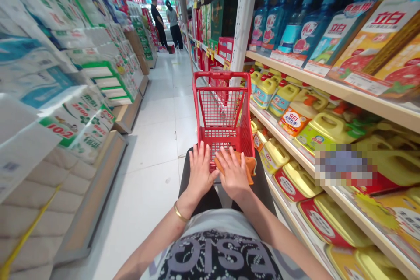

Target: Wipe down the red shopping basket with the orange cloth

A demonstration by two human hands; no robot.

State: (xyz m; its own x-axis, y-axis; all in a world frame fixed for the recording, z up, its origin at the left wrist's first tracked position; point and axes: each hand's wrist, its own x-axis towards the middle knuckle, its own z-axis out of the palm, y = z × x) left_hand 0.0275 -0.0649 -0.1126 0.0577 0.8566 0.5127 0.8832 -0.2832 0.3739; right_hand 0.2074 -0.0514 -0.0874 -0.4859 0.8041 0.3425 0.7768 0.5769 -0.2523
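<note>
L hand spread flat at end of red shopping cart; R hand flat on orange item, partly hidden, kind unclear; neither gripping.

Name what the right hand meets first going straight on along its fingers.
The right hand rests on an orange item; beyond that, probably the shopping cart's red wire far wall, though depth is unclear.

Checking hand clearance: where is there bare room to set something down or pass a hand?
White floor tiles between the red shopping cart and the left shelves' tissue packs offer the most room; the cart's mesh floor shows ahead of the left hand. Crowded: the right shelves of yellow jugs, and where the right hand lies on an orange cloth.
</note>
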